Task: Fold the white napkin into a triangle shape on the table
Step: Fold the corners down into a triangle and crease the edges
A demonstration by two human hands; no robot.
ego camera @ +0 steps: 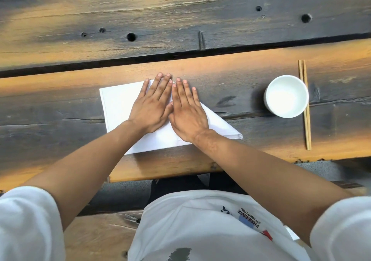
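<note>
The white napkin (117, 108) lies flat on the dark wooden table (60, 120), folded into a triangle with its long edge running from the far middle down to a point at the right. My left hand (154, 104) and my right hand (186, 110) rest side by side on top of it, palms down and fingers spread flat. Both hands press on the cloth along the diagonal fold without gripping anything. The napkin's middle is hidden under them.
A white bowl (287, 96) stands to the right of the napkin, with a pair of wooden chopsticks (305, 108) lying just beyond it. A dark gap (140, 59) runs across the table between its planks. The table's near edge is close to my body.
</note>
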